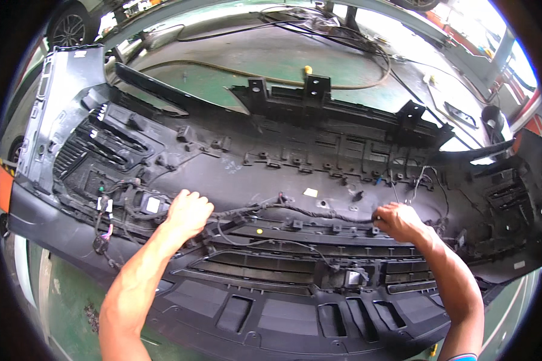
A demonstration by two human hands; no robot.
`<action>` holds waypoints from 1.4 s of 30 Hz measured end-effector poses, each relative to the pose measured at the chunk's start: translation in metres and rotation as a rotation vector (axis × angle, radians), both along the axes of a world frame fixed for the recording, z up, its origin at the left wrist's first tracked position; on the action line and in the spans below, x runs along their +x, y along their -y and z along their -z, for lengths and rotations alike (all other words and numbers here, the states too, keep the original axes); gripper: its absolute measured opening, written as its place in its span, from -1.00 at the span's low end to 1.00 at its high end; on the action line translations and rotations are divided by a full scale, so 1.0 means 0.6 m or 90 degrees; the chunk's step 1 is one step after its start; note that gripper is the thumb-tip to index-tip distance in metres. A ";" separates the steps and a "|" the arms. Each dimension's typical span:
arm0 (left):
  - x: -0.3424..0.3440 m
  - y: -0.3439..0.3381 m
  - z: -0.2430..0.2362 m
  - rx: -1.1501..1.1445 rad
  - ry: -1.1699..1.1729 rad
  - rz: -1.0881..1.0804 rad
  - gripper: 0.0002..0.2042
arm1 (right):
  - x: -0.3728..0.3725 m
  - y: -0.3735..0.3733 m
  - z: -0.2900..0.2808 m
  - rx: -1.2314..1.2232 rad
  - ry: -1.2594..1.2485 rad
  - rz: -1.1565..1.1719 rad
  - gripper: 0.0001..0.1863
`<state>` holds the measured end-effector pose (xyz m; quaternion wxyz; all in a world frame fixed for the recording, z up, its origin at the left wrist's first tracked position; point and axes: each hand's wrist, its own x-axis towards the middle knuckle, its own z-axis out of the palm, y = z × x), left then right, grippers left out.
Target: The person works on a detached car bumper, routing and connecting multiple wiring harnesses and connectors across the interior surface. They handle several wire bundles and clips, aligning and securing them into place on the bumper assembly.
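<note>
A large black car bumper [271, 129] lies inner side up before me, stretching across the whole view. Along its middle runs a black taped wiring harness [310, 210], slightly slack between my two hands. My left hand [190, 213] is closed around the harness at its left part, near a black module with a white label [153, 205]. Farther right, my right hand [400, 222] grips the harness in a closed fist. A thin branch cable [265, 242] drops from the harness toward a square sensor unit [352, 278] in the lower grille. My fingers hide the gripped spots.
Loose connectors with coloured wires [106, 231] hang at the bumper's left. Thin wires [427, 177] loop up at its right. Upright brackets [317, 90] stand along the far edge. A hose [223, 71] and dark cables lie on the green floor behind; a car wheel [69, 29] shows far left.
</note>
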<state>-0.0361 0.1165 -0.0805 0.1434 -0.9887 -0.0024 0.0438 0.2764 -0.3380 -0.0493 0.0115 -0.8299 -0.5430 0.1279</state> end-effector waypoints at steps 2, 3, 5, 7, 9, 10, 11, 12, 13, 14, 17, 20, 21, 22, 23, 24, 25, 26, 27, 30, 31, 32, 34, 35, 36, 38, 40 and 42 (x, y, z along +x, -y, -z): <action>-0.001 -0.004 0.000 0.006 -0.009 -0.026 -0.94 | -0.015 -0.003 0.044 -0.036 -0.052 0.021 -0.74; -0.001 -0.005 -0.002 0.009 -0.011 -0.034 -0.94 | -0.020 -0.006 0.067 -0.049 -0.082 0.028 -0.73; -0.002 -0.003 -0.006 0.013 -0.021 -0.048 -0.95 | -0.033 -0.010 0.105 -0.061 -0.078 0.032 -0.75; 0.000 0.001 -0.009 0.015 -0.030 -0.058 -0.95 | -0.041 -0.028 0.128 -0.140 -0.051 0.017 -0.75; 0.004 0.005 -0.010 0.023 -0.050 -0.067 -0.93 | -0.051 -0.067 0.137 -0.079 -0.046 0.034 -0.70; 0.005 0.006 -0.010 0.017 -0.065 -0.078 -0.91 | -0.054 -0.093 0.137 -0.031 -0.055 0.048 -0.70; 0.007 0.007 -0.010 0.011 -0.081 -0.088 -0.88 | -0.057 -0.128 0.136 0.003 -0.061 0.065 -0.71; 0.008 0.008 -0.009 0.020 -0.082 -0.092 -0.87 | -0.065 -0.162 0.134 0.027 -0.101 0.092 -0.67; 0.008 0.008 -0.009 0.017 -0.068 -0.085 -0.90 | -0.076 -0.195 0.132 0.070 -0.142 0.106 -0.64; 0.008 0.008 -0.008 0.023 -0.044 -0.074 -0.93 | -0.091 -0.228 0.131 0.076 -0.185 0.132 -0.59; 0.009 0.004 -0.007 0.036 -0.002 -0.050 -0.95 | -0.141 -0.310 0.129 0.151 -0.268 0.140 -0.49; 0.017 -0.001 -0.008 0.046 0.022 -0.048 -0.95 | -0.187 -0.347 0.136 0.143 -0.208 0.125 -0.43; 0.022 -0.002 -0.008 0.051 0.016 -0.056 -0.95 | -0.197 -0.351 0.141 0.151 -0.173 0.114 -0.43; 0.030 -0.004 -0.009 0.024 -0.065 -0.107 -0.87 | -0.203 -0.353 0.147 0.153 -0.174 0.112 -0.44; 0.034 -0.004 -0.009 0.023 -0.095 -0.122 -0.87 | -0.206 -0.355 0.153 0.156 -0.173 0.113 -0.45; 0.039 -0.004 -0.009 0.030 -0.104 -0.125 -0.87 | -0.206 -0.356 0.160 0.159 -0.174 0.112 -0.46; 0.042 -0.002 -0.009 0.042 -0.112 -0.124 -0.86 | -0.205 -0.354 0.167 0.189 -0.209 0.128 -0.47; 0.044 -0.001 -0.008 0.034 -0.120 -0.129 -0.86 | -0.202 -0.352 0.173 0.218 -0.247 0.141 -0.48; 0.045 0.002 -0.005 0.030 -0.126 -0.128 -0.85 | -0.201 -0.351 0.179 0.245 -0.283 0.160 -0.49; 0.043 0.012 0.012 0.050 -0.064 -0.108 -0.86 | -0.199 -0.349 0.187 0.243 -0.314 0.146 -0.48; 0.040 0.014 0.018 0.061 -0.045 -0.104 -0.85 | -0.199 -0.349 0.188 0.276 -0.314 0.140 -0.48; 0.038 0.016 0.026 0.043 -0.049 -0.098 -0.83 | -0.200 -0.350 0.189 0.292 -0.321 0.138 -0.48; 0.037 0.022 0.044 0.035 -0.007 -0.073 -0.82 | -0.201 -0.352 0.192 0.318 -0.342 0.198 -0.45; 0.039 0.025 0.053 0.032 0.014 -0.061 -0.81 | -0.200 -0.355 0.195 0.329 -0.356 0.261 -0.43; 0.041 0.028 0.061 0.043 0.055 -0.030 -0.76 | -0.198 -0.358 0.200 0.356 -0.358 0.311 -0.40; 0.053 0.035 0.076 0.011 0.080 -0.007 -0.72 | -0.192 -0.365 0.214 0.342 -0.375 0.413 -0.31; 0.069 0.044 0.090 -0.010 0.082 0.013 -0.67 | -0.185 -0.378 0.231 0.357 -0.359 0.492 -0.27; 0.086 0.058 0.105 -0.064 0.088 0.018 -0.67 | -0.173 -0.386 0.241 0.338 -0.478 0.519 -0.34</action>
